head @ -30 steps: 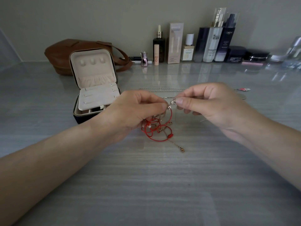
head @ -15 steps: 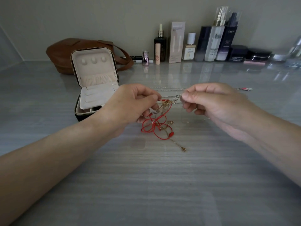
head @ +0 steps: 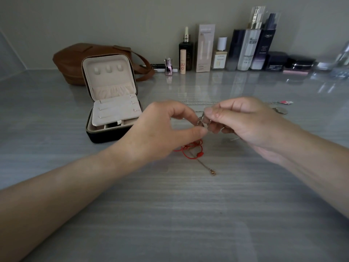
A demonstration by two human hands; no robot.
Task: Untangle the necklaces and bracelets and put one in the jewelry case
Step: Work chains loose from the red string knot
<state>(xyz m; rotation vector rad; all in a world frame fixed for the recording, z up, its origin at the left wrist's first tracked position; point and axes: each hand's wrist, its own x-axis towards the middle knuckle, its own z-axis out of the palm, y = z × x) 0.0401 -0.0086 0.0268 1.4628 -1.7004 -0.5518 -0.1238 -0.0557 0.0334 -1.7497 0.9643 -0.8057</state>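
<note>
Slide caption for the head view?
Left hand and right hand pinch silver clasp near red cord bracelet; jewelry case open.

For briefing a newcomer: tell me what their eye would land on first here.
First, the two hands at mid-table: the left hand and right hand pinch a small silver piece between them. Just below lie a red cord bracelet and a gold chain. Left of the hands stands the open jewelry case, with a row of cosmetics bottles along the back wall.
</note>
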